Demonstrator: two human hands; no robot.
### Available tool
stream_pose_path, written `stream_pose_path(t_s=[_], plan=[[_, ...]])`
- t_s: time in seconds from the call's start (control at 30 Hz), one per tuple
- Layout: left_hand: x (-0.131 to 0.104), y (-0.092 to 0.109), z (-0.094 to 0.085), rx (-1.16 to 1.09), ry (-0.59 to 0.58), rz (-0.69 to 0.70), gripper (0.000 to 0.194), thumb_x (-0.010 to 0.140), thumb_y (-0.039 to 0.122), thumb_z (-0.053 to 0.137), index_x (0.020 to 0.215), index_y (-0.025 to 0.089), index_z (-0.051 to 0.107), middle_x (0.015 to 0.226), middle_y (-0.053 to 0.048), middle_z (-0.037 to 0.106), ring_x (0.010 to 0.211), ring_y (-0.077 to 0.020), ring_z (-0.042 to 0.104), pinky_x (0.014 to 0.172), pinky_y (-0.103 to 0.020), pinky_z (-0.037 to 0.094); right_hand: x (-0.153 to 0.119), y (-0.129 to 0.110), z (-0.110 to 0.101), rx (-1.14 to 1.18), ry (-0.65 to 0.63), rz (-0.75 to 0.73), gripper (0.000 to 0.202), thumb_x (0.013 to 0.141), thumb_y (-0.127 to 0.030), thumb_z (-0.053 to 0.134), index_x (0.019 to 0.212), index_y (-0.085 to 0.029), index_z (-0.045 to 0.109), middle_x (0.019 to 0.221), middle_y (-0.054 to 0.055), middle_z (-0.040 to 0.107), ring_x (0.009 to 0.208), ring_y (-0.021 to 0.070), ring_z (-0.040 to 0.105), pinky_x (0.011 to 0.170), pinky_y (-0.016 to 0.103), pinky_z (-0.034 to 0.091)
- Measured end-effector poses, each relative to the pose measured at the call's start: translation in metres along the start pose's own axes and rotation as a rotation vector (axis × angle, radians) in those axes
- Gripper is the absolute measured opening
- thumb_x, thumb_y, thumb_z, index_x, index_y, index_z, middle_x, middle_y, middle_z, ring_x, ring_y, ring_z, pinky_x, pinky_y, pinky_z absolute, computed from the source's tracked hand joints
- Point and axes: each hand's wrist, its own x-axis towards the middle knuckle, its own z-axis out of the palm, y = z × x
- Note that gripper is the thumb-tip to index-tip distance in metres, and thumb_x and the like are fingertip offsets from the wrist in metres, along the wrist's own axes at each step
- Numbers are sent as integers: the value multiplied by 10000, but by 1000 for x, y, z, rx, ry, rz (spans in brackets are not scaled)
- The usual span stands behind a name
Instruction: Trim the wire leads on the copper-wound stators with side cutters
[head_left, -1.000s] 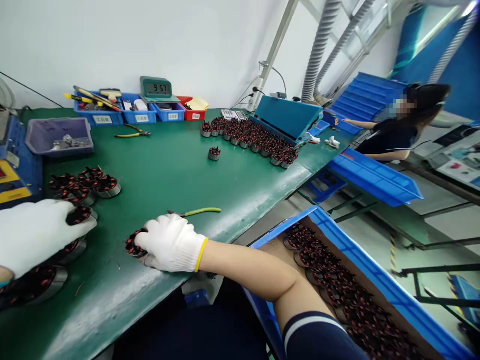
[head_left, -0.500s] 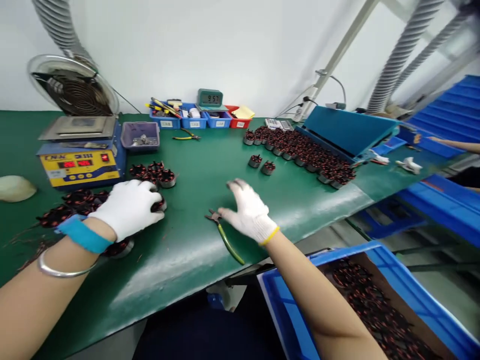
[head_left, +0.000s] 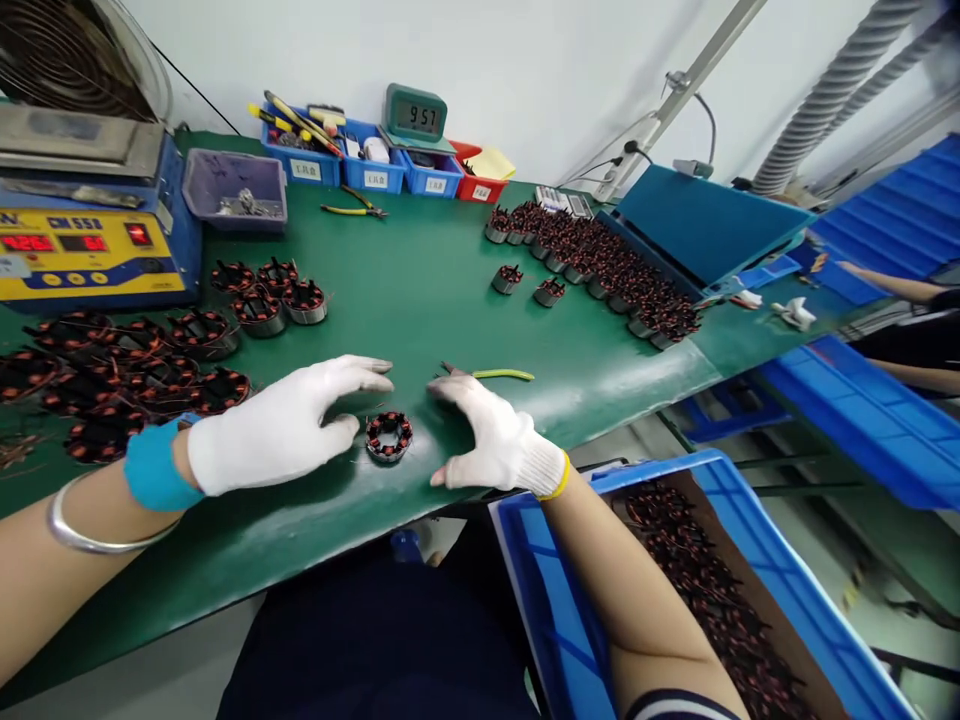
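A wound stator (head_left: 389,453) has come to lower centre, between left hand (head_left: 277,432) and right hand (head_left: 499,435), both spread, within easy reach.

"What's new since a second ago?"
"One wound core (head_left: 389,438) now stands alone between the hands. The left hand (head_left: 274,430), curled over its work half a second ago, is spread just left of that core; the right hand (head_left: 496,432) has let go and spread on its right."
"And the green-handled pliers (head_left: 506,375)?"
"Swung round: they lie beyond the core, rightward."
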Motion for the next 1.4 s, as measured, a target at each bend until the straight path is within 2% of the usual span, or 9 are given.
stream_pose_path(t_s=[0.2, 0.4, 0.53, 0.7, 0.87, 1.03, 1.2, 1.27, 1.4], plan=[[-4, 19, 22, 20, -22, -101, 1033, 628, 562, 677, 1474, 190, 216, 1450, -119, 409, 1272, -315, 460, 1044, -390, 422, -7, -22, 5, 31, -31, 143, 781, 469, -668, 769, 1095, -227, 614, 1134, 70, 598, 1280, 376, 363, 1003, 496, 340], [0, 17, 48, 42, 61, -170, 887, 720, 537, 604, 1453, 156, 280, 1207, -125, 608, 1069, -287, 600, 906, -382, 488, -3, -35, 16, -2, -112, 46, 276, 881, -433, 492, 832, -215, 654, 794, 36, 629, 957, 244, 587, 948, 407, 366], [2, 13, 54, 51, 91, -130, 808, 714, 461, 601, 1421, 161, 353, 1243, -124, 591, 1107, -287, 580, 926, -378, 478, -6, -27, 11, -16, -154, 97, 200, 850, -326, 509, 729, -212, 619, 773, 36, 613, 1086, 265, 559, 892, 344, 402], [1, 14, 58, 15, 94, -142, 819, 672, 421, 621, 1407, 160, 372, 1250, -132, 582, 1118, -292, 567, 950, -386, 464, -8, -22, -3, -94, -225, 130, 206, 849, -341, 518, 773, -203, 651, 792, 47, 636, 995, 250, 595, 889, 340, 402], [3, 13, 60, -93, 171, -158, 919, 653, 530, 661, 1421, 149, 332, 1220, -132, 590, 1083, -293, 581, 923, -394, 476, 5, -25, 0, 189, -73, 164, 426, 811, -307, 585, 1230, -242, 549, 1191, 34, 618, 973, 178, 603, 838, 307, 440], [4, 10, 53, -154, 129, -149, 906, 679, 444, 662, 1452, 162, 283, 1146, -82, 637, 1017, -248, 620, 890, -343, 492, 15, -17, 8, 350, -161, 269, 141, 804, -308, 576, 844, -196, 652, 808, -3, 675, 759, 152, 604, 672, 267, 432], [3, 7, 52, -167, 110, -117, 915, 696, 436, 642, 1474, 185, 232, 1098, -57, 658, 983, -233, 633, 856, -322, 494, 17, -19, 3, 55, 7, 472, 174, 833, -343, 526, 854, -215, 642, 863, 26, 675, 821, 204, 607, 702, 316, 421], [2, 6, 54, -196, 114, -116, 934, 705, 440, 634, 1485, 192, 185, 1091, -50, 659, 970, -225, 638, 846, -317, 497, 22, -25, 4, 22, 49, 447, 236, 867, -385, 493, 932, -215, 643, 902, 44, 677, 860, 213, 609, 738, 329, 429], [2, 4, 57, -224, 166, -141, 1074, 671, 444, 658, 1502, 192, 26, 1329, -102, 534, 1082, -248, 608, 887, -324, 491, 37, -35, 13, 314, -63, 252, 301, 824, -444, 576, 1010, -217, 642, 948, 23, 680, 849, 165, 612, 747, 276, 443]])
